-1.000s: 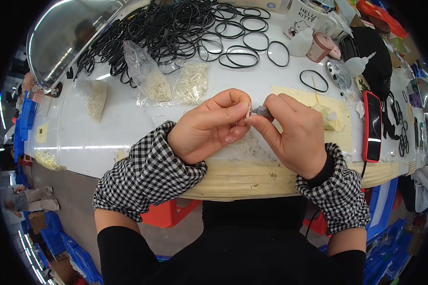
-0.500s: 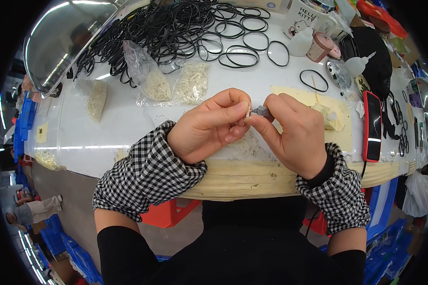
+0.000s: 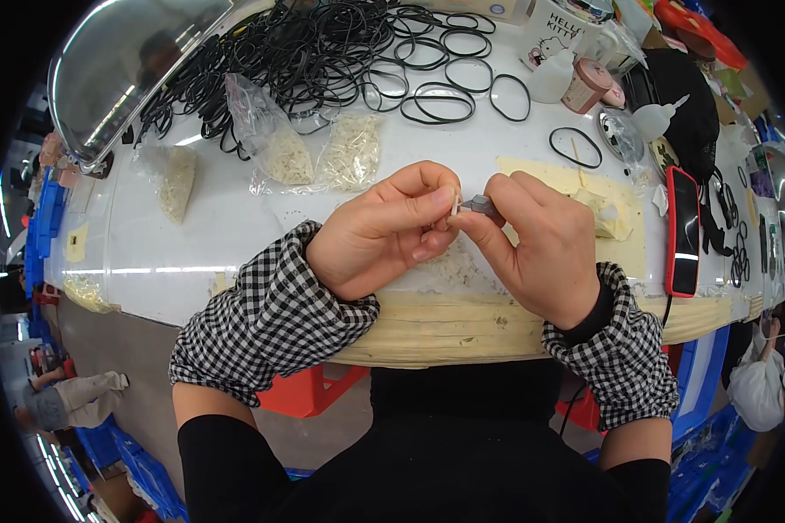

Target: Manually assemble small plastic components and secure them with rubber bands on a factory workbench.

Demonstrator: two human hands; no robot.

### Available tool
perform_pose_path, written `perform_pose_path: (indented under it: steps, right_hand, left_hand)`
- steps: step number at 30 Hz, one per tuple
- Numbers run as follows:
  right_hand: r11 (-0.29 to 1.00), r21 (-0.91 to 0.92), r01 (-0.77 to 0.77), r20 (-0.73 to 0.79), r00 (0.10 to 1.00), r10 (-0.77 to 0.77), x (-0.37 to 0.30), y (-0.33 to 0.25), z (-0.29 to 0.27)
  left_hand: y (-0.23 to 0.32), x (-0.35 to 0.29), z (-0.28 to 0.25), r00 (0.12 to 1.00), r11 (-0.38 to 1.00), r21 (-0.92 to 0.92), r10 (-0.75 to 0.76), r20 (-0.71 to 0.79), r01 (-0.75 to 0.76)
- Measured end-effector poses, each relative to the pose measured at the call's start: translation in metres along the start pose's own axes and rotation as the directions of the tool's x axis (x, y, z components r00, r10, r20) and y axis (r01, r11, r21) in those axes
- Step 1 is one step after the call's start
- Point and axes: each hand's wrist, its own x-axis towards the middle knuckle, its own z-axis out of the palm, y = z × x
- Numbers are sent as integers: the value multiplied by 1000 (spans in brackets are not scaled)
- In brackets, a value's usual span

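Note:
Both hands meet above the table's near edge. My left hand (image 3: 384, 231) is closed, thumb and forefinger pinching a small whitish piece (image 3: 455, 207). My right hand (image 3: 541, 244) grips a small grey tool (image 3: 481, 207) whose tip touches or nearly touches that piece; its kind is mostly hidden by the fingers. Small pale bits (image 3: 453, 268) lie scattered on the table below the hands. Beyond my left hand lie clear bags of pale small parts: one bag (image 3: 351, 155), a second bag (image 3: 288, 159) beside it, and a third bag (image 3: 178, 185) farther left.
A tangled heap of black loops (image 3: 279, 65) covers the far side, with single loops (image 3: 438, 103) spread beside it. To the right are a red-framed phone (image 3: 684, 231), a white squeeze bottle (image 3: 551, 80), a pink tub (image 3: 587, 85) and a yellow sheet (image 3: 630, 257). A red stool (image 3: 310, 392) stands below.
My hands, the whitish piece and the grey tool stay in nearly the same place. At the far left a person has shifted slightly; at the right edge a hand now appears by a white bag.

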Motion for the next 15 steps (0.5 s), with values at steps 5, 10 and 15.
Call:
perform_pose_path:
  steps: [5,10,15]
  right_hand:
    - [999,38,-15,38,999,14,0,0,0]
    - [958,252,-139,298,953,59,4,7,-5]
    - [918,355,-178,494,869,-22,-6,14,-6]
  left_hand:
    - [-3,0,-1,998,999,18,45,-53,-44]
    - [2,1,-6,941,991,24,136,-309,-135]
    - [3,2,-15,912,984,51,175,-371,-169]
